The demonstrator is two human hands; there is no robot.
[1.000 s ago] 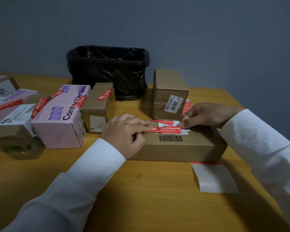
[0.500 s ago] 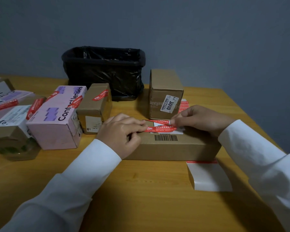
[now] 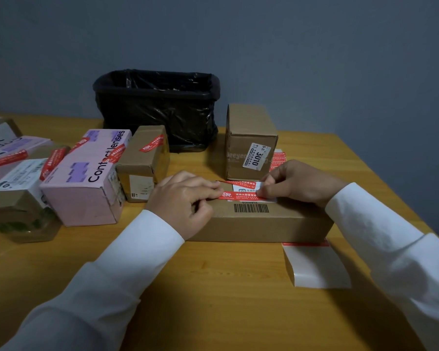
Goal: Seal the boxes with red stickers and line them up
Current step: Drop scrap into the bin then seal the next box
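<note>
Hands barely shifted since a second ago: your right hand (image 3: 299, 182) slides in along the red sticker (image 3: 241, 195) toward your left hand (image 3: 185, 198), so less of the strip shows between them. I read that as smoothing it down across the top of the flat brown box (image 3: 259, 224), which lies under both hands. This box looks nearly sealed; lining up is not yet done for it.

Left hand: fingers curled, fingertips pressing the sticker's left end. Right hand: fingers curled, tips pinching or pressing the right end; cannot tell which.

Largest writing first. Pink box (image 3: 86, 178), well left of your left hand, reads "Contact lenses" along its top, with red seals across it. Tall brown box (image 3: 250, 143), just beyond your right hand, carries faint "Deeyeo"-like print and a white label with "3010" and "5-2". No red seal shows on it from here, so likely next. Small brown box (image 3: 143, 158), just beyond your left hand, has a red seal on top; its text is too small. Barcode (image 3: 251, 208) on the flat box sits just nearer you than the sticker; digits unreadable. Sticker's white print is Chinese, too small to read.

Sticker sheet (image 3: 279, 158) lies beyond your right hand. Peeled backing sheet (image 3: 317, 267) lies near your right sleeve.
</note>
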